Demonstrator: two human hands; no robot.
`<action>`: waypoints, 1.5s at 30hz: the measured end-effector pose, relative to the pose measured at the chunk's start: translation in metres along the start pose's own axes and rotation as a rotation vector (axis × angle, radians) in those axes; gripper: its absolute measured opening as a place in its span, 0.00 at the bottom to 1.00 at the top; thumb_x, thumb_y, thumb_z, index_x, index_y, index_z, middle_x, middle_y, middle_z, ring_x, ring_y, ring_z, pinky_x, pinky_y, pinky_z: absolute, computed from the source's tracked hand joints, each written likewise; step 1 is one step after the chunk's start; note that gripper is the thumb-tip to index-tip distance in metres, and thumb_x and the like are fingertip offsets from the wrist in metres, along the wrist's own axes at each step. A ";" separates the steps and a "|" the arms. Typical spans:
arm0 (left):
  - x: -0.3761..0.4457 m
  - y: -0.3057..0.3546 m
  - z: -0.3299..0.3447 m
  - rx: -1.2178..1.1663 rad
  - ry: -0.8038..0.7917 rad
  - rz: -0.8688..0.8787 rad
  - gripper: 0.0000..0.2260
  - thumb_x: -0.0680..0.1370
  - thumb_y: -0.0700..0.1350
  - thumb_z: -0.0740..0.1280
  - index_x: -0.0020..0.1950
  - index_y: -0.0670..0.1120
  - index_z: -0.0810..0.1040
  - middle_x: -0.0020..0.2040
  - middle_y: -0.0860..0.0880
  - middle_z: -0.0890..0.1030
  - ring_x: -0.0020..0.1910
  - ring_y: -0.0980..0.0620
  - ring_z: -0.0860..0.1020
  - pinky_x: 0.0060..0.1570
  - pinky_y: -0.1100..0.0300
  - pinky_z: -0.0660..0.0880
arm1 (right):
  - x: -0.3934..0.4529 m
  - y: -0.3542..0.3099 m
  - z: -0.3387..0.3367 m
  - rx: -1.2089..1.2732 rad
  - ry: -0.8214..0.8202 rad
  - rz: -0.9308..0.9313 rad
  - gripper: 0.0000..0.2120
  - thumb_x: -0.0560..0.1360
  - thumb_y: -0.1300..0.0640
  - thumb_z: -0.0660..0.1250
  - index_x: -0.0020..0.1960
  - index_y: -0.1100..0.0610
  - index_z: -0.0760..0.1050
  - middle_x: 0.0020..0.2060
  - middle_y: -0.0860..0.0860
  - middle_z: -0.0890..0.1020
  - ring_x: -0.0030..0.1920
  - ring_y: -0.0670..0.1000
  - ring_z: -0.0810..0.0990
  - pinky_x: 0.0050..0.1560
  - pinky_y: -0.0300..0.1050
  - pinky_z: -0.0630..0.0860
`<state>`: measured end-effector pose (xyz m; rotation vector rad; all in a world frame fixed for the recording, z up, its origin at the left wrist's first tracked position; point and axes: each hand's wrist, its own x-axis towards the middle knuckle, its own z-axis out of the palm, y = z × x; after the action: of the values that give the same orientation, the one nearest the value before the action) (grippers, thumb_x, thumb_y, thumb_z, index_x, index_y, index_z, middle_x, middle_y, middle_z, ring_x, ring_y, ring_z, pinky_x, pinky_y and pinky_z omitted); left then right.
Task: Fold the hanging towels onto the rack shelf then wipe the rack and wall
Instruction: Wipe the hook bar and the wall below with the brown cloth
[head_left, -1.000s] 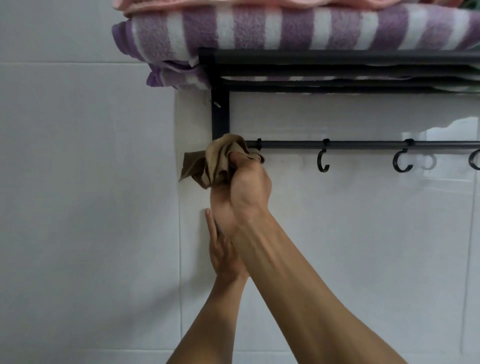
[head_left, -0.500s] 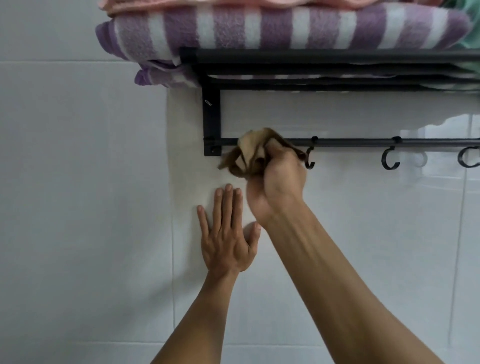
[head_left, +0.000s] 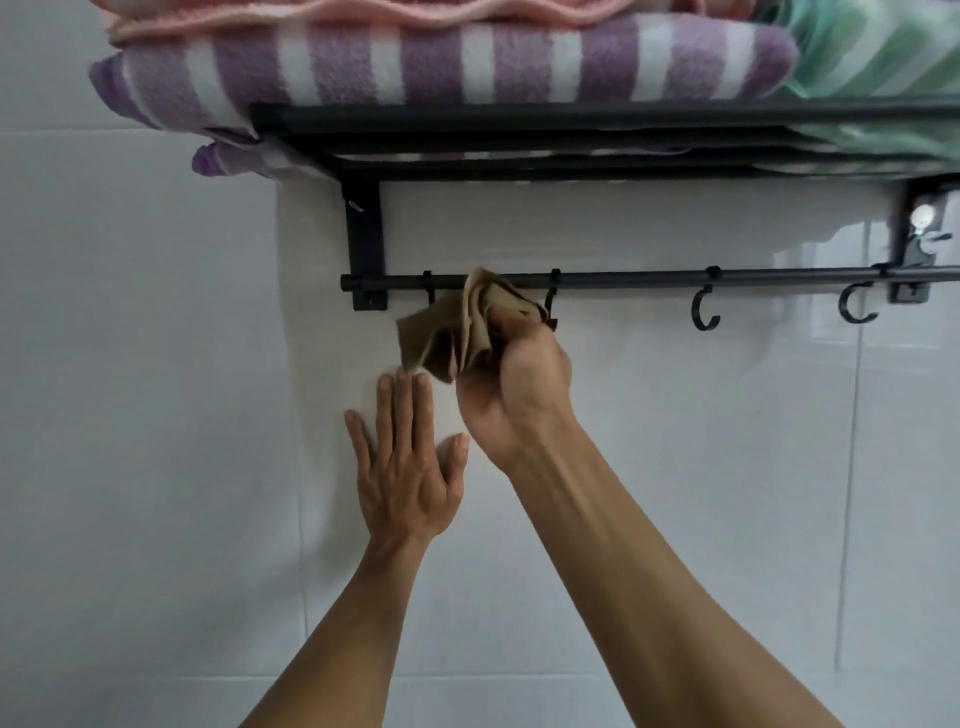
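Purple-white striped towel (head_left: 441, 60), black rack (head_left: 571, 115)

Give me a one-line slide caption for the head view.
Right hand wipes the rack's hook rail with a brown cloth; left hand flat on the tiled wall.

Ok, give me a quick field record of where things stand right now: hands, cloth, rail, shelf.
right hand: right hand grips the brown cloth against the black rail
left hand: left hand flat on the white tile wall, fingers straight
hooks: black hooks hang on the rail, nothing on them
shelf: striped purple towel, pink towel on top, green towel beside
stage: towels folded, rail wipe under way
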<state>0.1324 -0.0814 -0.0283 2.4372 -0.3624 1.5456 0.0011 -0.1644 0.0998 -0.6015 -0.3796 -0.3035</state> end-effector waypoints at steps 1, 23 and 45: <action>-0.001 0.001 -0.002 0.011 -0.021 -0.011 0.37 0.81 0.59 0.33 0.80 0.39 0.60 0.79 0.36 0.61 0.80 0.38 0.58 0.78 0.37 0.43 | -0.005 -0.001 -0.006 -0.028 -0.005 0.019 0.10 0.81 0.68 0.58 0.56 0.62 0.77 0.51 0.61 0.81 0.49 0.58 0.81 0.64 0.55 0.75; -0.052 0.032 0.044 -0.070 0.151 -0.043 0.31 0.83 0.57 0.49 0.83 0.43 0.49 0.83 0.43 0.48 0.82 0.43 0.46 0.77 0.34 0.44 | -0.016 -0.120 -0.215 -1.069 0.400 -0.919 0.18 0.79 0.58 0.57 0.60 0.37 0.69 0.58 0.51 0.79 0.59 0.55 0.77 0.62 0.58 0.75; -0.052 0.022 0.051 -0.061 0.247 -0.056 0.31 0.83 0.58 0.49 0.83 0.44 0.50 0.83 0.45 0.49 0.82 0.46 0.47 0.78 0.36 0.46 | 0.073 -0.063 -0.190 -1.829 0.399 -0.984 0.28 0.84 0.44 0.44 0.82 0.50 0.53 0.81 0.48 0.55 0.82 0.51 0.50 0.79 0.58 0.53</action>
<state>0.1471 -0.1145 -0.0949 2.1596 -0.2878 1.7574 0.0902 -0.3392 0.0175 -2.0707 0.1502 -1.7726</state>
